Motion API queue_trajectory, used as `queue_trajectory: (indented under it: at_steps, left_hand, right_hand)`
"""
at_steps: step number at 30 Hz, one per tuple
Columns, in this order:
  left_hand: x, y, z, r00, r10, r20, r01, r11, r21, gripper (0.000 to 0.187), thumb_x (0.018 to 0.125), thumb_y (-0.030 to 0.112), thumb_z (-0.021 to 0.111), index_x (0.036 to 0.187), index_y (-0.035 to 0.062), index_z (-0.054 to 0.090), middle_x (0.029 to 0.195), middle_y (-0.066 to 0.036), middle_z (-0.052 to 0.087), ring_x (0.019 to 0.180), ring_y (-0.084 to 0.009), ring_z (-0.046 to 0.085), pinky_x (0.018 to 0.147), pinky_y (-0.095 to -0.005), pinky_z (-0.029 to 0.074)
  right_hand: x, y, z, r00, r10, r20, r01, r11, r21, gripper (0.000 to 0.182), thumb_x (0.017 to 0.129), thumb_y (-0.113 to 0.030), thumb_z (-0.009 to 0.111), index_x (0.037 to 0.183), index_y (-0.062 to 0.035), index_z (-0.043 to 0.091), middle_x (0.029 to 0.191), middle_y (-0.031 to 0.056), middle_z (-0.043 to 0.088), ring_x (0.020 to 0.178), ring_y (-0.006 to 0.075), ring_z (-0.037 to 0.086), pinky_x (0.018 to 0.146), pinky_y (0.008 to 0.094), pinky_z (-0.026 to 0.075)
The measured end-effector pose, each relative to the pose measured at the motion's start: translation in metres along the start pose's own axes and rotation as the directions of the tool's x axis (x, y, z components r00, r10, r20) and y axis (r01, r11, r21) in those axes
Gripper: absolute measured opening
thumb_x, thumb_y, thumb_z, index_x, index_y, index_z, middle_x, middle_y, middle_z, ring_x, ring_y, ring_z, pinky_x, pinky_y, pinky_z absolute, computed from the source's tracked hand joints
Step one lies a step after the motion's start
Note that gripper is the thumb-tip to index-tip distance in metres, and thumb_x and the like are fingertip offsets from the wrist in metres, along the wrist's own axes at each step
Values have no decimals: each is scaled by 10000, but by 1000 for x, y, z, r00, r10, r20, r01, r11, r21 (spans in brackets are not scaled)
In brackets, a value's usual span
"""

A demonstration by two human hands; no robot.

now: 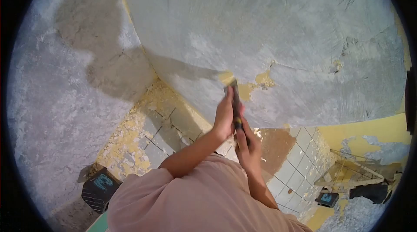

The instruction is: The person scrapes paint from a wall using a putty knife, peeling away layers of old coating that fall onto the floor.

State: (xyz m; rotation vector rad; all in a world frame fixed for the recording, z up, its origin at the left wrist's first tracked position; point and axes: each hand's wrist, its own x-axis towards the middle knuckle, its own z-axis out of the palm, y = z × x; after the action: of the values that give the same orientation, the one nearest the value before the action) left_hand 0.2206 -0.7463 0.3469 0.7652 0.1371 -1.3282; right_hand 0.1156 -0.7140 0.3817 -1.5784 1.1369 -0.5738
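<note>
A scraper with a dark handle and a flat metal blade points up at the grey wall. My right hand is wrapped round its handle. My left hand lies against the left side of the tool near the blade, its fingers close together. The blade's tip is at a patch of yellow paint, with more yellow patches to its right. A brown patch and small chips show on the floor below my right hand.
Yellow paint flakes litter the tiled floor along the walls. A black box stands lower left. At the lower right are a smaller black box and a wooden frame. Shadows fall on the left wall.
</note>
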Motion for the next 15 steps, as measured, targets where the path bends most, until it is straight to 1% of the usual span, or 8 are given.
queue_trajectory:
  at_steps: [1, 3, 5, 6, 9, 11, 13, 15]
  left_hand:
    - [19, -6, -14, 998, 42, 54, -44, 998, 45, 456, 866, 565, 423, 752, 124, 446, 561, 11, 409, 462, -89, 406, 430, -205, 333]
    - [22, -5, -10, 993, 106, 53, -107, 994, 26, 472, 866, 574, 414, 749, 118, 442, 566, 7, 407, 461, -87, 395, 433, -207, 335]
    - [-9, -3, -2, 997, -39, -68, 42, 998, 45, 488, 864, 591, 397, 720, 126, 430, 564, 10, 402, 456, -76, 374, 430, -205, 331]
    - [-17, -2, 7, 997, -38, -65, 39, 999, 20, 503, 861, 603, 386, 697, 129, 421, 564, 10, 408, 453, -75, 369, 435, -203, 331]
    - [16, 2, 0, 992, 126, 7, -127, 989, 79, 499, 857, 599, 398, 692, 128, 421, 566, 9, 413, 466, -79, 391, 447, -201, 335]
    - [13, -3, -6, 985, 133, 108, -139, 989, 48, 499, 861, 596, 393, 687, 129, 422, 566, 13, 412, 470, -76, 394, 450, -198, 335]
    - [-16, -6, 0, 1000, -14, -6, 14, 999, 40, 500, 868, 593, 381, 686, 129, 423, 547, 17, 395, 466, -69, 384, 439, -197, 321]
    - [-9, -2, 8, 997, -25, -78, 27, 999, 20, 500, 874, 588, 374, 688, 127, 429, 527, 17, 382, 456, -70, 377, 434, -200, 319]
  right_hand:
    - [3, 11, 6, 999, 0, -33, -1, 998, -56, 372, 907, -79, 443, 1275, -26, 449, 968, 91, 626, 727, 109, 519, 669, 251, 433]
    - [7, 24, 11, 982, -163, -93, 155, 984, -86, 370, 905, -72, 444, 1271, -19, 452, 905, 68, 626, 712, 111, 515, 670, 253, 435]
    - [-16, 17, 0, 999, -12, -40, 13, 1000, 12, 358, 910, -103, 450, 1255, -6, 462, 887, 107, 631, 732, 114, 529, 696, 248, 437]
    - [-28, 9, -5, 996, 91, -7, -91, 995, 47, 355, 912, -116, 455, 1247, 0, 466, 889, 129, 636, 756, 115, 539, 720, 246, 437]
    - [7, 8, 11, 995, -35, -98, 40, 998, 43, 356, 907, -101, 459, 1254, -23, 477, 859, 85, 625, 731, 99, 523, 686, 236, 433]
    - [-1, 15, 3, 987, -137, -84, 134, 990, -45, 359, 906, -107, 467, 1255, -24, 476, 767, 39, 584, 679, 85, 487, 643, 217, 420]
    - [-27, 10, 0, 996, -57, -69, 59, 998, 25, 365, 909, -133, 473, 1248, 5, 461, 770, 46, 581, 654, 78, 483, 607, 200, 407]
    - [-15, 6, -2, 999, 42, -24, -41, 998, 38, 368, 913, -150, 470, 1248, 0, 459, 726, 48, 564, 599, 78, 438, 566, 209, 391]
